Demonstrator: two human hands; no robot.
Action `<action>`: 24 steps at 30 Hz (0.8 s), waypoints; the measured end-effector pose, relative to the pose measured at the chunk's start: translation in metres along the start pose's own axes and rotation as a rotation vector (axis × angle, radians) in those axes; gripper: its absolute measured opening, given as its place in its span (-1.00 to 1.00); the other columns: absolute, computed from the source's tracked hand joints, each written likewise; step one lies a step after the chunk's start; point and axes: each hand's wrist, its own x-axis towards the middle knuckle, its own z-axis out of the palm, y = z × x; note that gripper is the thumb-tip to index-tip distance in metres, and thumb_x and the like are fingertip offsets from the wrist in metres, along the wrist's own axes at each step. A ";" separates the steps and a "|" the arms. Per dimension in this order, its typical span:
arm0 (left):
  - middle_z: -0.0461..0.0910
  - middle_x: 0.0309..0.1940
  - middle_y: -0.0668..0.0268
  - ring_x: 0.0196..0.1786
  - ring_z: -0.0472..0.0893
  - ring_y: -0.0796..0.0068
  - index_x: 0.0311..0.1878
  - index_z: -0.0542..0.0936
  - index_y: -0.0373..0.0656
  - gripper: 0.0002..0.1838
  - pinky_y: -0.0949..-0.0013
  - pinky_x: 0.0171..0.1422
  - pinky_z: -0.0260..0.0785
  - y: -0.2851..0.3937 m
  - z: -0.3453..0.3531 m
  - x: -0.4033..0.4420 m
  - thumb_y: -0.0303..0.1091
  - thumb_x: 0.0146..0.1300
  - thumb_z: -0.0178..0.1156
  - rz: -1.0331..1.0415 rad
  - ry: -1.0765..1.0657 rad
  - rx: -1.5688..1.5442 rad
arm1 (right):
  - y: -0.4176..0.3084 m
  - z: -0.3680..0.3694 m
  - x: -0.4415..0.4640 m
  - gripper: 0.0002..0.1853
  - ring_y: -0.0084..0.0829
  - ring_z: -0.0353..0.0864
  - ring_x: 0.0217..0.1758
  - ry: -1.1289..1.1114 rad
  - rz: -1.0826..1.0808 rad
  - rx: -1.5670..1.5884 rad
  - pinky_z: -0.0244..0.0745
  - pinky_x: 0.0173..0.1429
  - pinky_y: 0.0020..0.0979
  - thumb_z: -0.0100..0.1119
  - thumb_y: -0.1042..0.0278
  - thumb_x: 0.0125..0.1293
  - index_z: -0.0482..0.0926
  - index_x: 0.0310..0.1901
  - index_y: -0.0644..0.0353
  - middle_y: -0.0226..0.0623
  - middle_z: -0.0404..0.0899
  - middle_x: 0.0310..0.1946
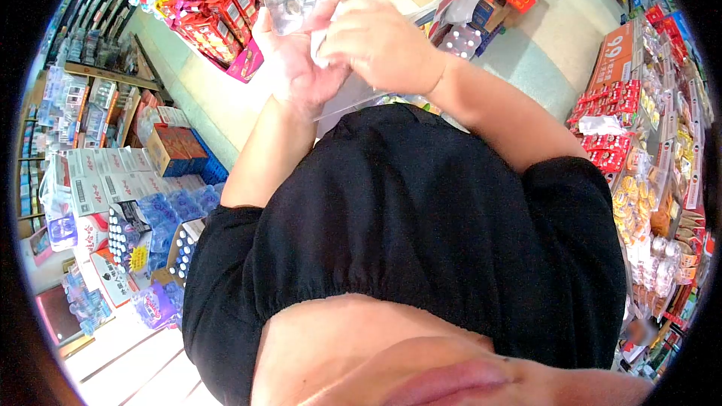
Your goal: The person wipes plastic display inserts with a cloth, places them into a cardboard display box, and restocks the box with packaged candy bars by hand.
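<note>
My left grip (299, 68) holds a clear case (289, 12), my right grip (385, 43) a white wad (318, 48); a hard push could dislodge the case.

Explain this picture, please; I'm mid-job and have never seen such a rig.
No machine here: a person works with two bare hands. This one picture comes from a camera worn on the head, looking forward and down, so the person's black top shows too. The left hand, palm facing the camera, holds a clear plastic piece; the right hand is at a small white piece, too blurred to name. Beyond the hands, red packets are heaped on display; stacked cartons stand at the left.
</note>
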 end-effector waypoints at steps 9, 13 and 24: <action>0.52 0.15 -0.11 0.19 0.50 -0.16 0.37 0.42 -0.12 0.16 -0.27 0.33 0.28 0.009 -0.010 -0.003 0.71 -0.03 -0.24 -0.051 -0.176 -0.116 | -0.001 -0.005 -0.010 -0.88 -0.26 0.60 -0.15 -0.012 -0.016 -0.081 0.46 0.01 -0.21 0.30 0.34 0.06 0.69 -0.32 0.04 -0.40 0.65 -0.31; 0.53 0.10 -0.10 0.16 0.51 -0.12 0.37 0.41 -0.11 0.16 -0.31 0.35 0.24 0.003 0.009 -0.007 0.70 -0.03 -0.22 -0.022 -0.073 0.004 | 0.006 -0.018 -0.003 -0.89 -0.28 0.59 -0.16 -0.001 -0.022 -0.125 0.45 0.07 -0.21 0.30 0.34 0.05 0.68 -0.34 0.02 -0.40 0.65 -0.32; 0.45 0.17 -0.21 0.22 0.44 -0.19 0.39 0.36 -0.22 0.16 -0.28 0.41 0.19 0.003 -0.012 -0.003 0.65 0.02 -0.19 -0.142 -0.260 -0.146 | 0.015 -0.019 -0.016 -0.88 -0.21 0.58 -0.16 -0.023 0.166 -0.162 0.44 0.02 -0.20 0.26 0.41 0.08 0.67 -0.31 0.11 -0.32 0.65 -0.35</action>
